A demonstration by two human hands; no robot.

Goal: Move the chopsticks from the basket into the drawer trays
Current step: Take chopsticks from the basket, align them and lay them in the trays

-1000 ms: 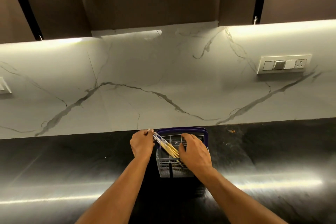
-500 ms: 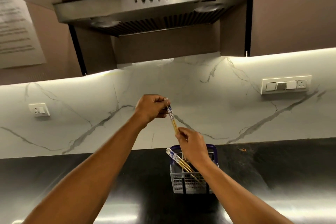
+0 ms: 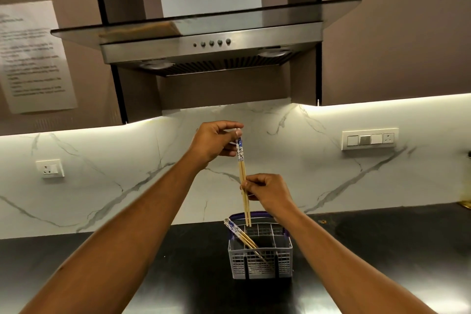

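Observation:
A pair of wooden chopsticks with blue-and-white tops (image 3: 242,173) hangs upright above the grey plastic basket (image 3: 260,262), tips level with its purple rim. My left hand (image 3: 215,141) pinches their patterned top ends. My right hand (image 3: 267,192) grips them lower down, at mid-length. More chopsticks (image 3: 240,236) of the same kind lean out of the basket's left compartment. No drawer or tray is in view.
The basket stands on a dark glossy countertop (image 3: 127,262) against a white marble backsplash. A steel range hood (image 3: 211,46) hangs overhead. A switch panel (image 3: 369,139) is on the right wall, a socket (image 3: 49,168) on the left, paper notices (image 3: 33,56) upper left.
Both hands lifted a pair of chopsticks up out of the basket. The chopsticks went from slanted to upright, and my view tilted upward to show the hood.

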